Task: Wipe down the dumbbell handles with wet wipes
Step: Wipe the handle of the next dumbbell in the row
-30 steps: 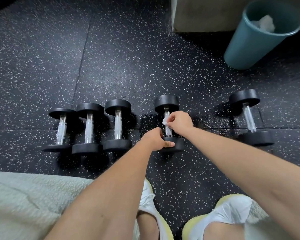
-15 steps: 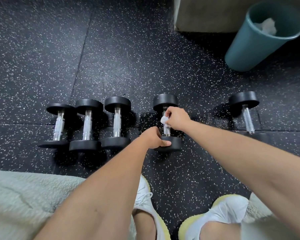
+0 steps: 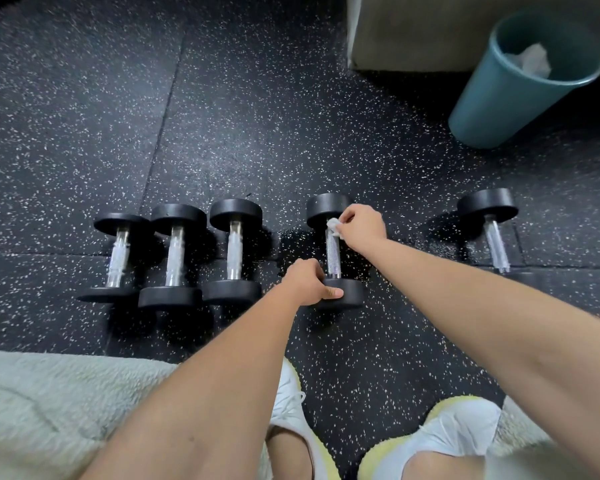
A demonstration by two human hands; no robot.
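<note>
Several black dumbbells with chrome handles lie in a row on the speckled floor. My left hand (image 3: pixel 309 282) grips the near weight of the fourth dumbbell (image 3: pixel 334 252). My right hand (image 3: pixel 361 226) pinches a small white wet wipe (image 3: pixel 334 226) against the far end of that dumbbell's handle, close to its far weight. Three dumbbells (image 3: pixel 174 254) sit close together to the left. Another dumbbell (image 3: pixel 492 233) lies apart on the right, its near weight hidden behind my right forearm.
A teal bin (image 3: pixel 506 95) holding crumpled white wipes stands at the back right beside a grey block (image 3: pixel 413 32). My white shoes (image 3: pixel 447 434) are near the bottom edge, and a pale fuzzy fabric (image 3: pixel 49 410) covers the lower left.
My right hand has slid the wipe along the handle from near its middle toward the far weight. My left hand has kept its grip on the near weight.
</note>
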